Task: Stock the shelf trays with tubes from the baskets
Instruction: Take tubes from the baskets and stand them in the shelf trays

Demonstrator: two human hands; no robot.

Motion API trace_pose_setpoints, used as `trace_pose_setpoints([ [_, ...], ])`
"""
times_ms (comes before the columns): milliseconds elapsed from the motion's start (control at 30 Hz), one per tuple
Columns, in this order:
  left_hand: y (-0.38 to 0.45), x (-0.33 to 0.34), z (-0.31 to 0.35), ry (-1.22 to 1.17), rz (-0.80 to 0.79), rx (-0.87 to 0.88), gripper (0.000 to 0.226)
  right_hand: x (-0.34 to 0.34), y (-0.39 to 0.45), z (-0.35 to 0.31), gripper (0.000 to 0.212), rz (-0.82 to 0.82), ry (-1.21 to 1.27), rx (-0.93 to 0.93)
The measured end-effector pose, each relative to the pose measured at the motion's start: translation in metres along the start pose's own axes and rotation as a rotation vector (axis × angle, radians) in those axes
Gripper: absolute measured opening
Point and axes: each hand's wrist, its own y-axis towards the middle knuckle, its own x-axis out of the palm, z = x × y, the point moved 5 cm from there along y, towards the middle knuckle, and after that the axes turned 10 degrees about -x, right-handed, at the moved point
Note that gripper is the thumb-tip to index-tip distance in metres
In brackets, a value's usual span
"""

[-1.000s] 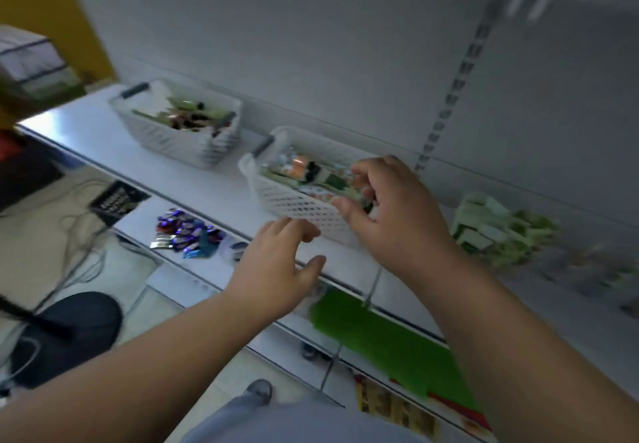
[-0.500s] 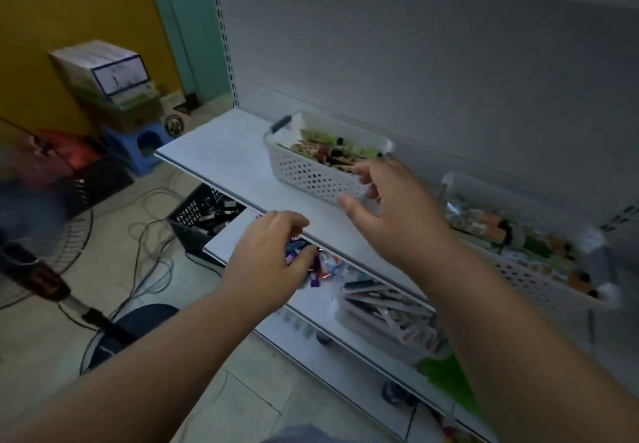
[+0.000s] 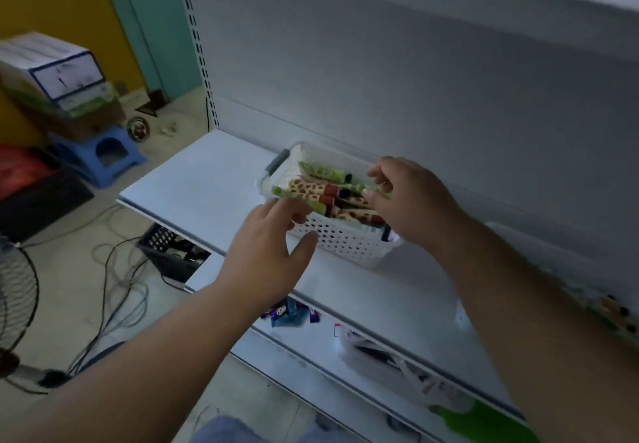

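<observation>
A white perforated basket (image 3: 345, 245) stands on the grey shelf (image 3: 207, 183) against the back panel. It holds several tubes (image 3: 311, 188), some green, some spotted with dark red caps. My left hand (image 3: 266, 252) is at the basket's front left corner, fingers loosely curled by the rim and thumb spread, holding nothing. My right hand (image 3: 411, 200) reaches over the basket's right half. Its thumb and curled fingers sit on either side of a green tube (image 3: 359, 187), with no firm grip visible.
A second basket (image 3: 615, 307) with tubes shows blurred at the right edge. The lower shelf carries blue and purple wrappers (image 3: 290, 313) and a clear bag (image 3: 380, 356). On the floor at left are a black crate (image 3: 166, 249), cables, a fan (image 3: 14, 290), a blue stool (image 3: 100, 155) and boxes.
The view swung left from the right-hand basket to the left one. Both hands moved with it and now reach this basket, the right hand over its tubes.
</observation>
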Motion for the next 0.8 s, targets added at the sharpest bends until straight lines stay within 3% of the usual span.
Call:
trace_pose_setpoints([
  [133,0.036,-0.005,-0.011,-0.018,0.001,0.032,0.026,0.034,0.034,0.015,0.041,-0.213,-0.057,0.101],
  [300,0.088,-0.008,-0.019,-0.101,-0.104,0.141,0.02,0.07,0.055,0.035,0.038,-0.405,-0.321,0.203],
  [567,0.154,0.015,-0.02,0.009,-0.309,0.294,0.02,0.082,0.059,0.041,0.019,-0.507,-0.457,0.306],
  [733,0.175,0.043,-0.007,0.168,-0.44,0.374,0.032,0.063,0.041,0.032,0.048,-0.586,-0.33,0.346],
  [800,0.181,0.054,-0.004,0.193,-0.498,0.361,0.036,0.056,0.039,0.026,0.047,-0.618,-0.352,0.322],
])
